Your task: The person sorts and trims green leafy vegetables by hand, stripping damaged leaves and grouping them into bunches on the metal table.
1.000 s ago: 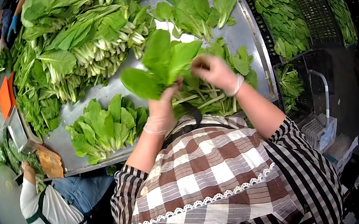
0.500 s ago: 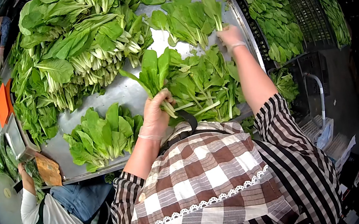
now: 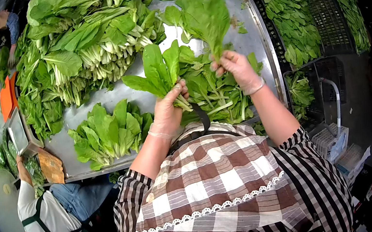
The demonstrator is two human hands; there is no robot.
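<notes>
My left hand (image 3: pixel 171 111), in a clear glove, is closed round the stems of a small bunch of leafy greens (image 3: pixel 155 72) held upright near my apron. To its right, my gloved right hand (image 3: pixel 236 69) grips another bunch of leafy greens (image 3: pixel 207 19) by the stem ends, its leaves pointing away from me and slightly blurred. Beneath both hands lies a loose spread of greens (image 3: pixel 214 92) on the metal table (image 3: pixel 68 162). A neat row of greens (image 3: pixel 108 134) rests left of my left hand.
A tall heap of greens (image 3: pixel 85 44) covers the table's far left. Black crates (image 3: pixel 329 18) with greens stand along the right edge. At lower left is a co-worker (image 3: pixel 59 225) in white, near a tan board (image 3: pixel 51 167). Another person's sleeve (image 3: pixel 14 27) shows at upper left.
My right hand has lifted a bunch from the far right of the table and brought it nearer my left hand. The left hand keeps its bunch, raised slightly to the right.
</notes>
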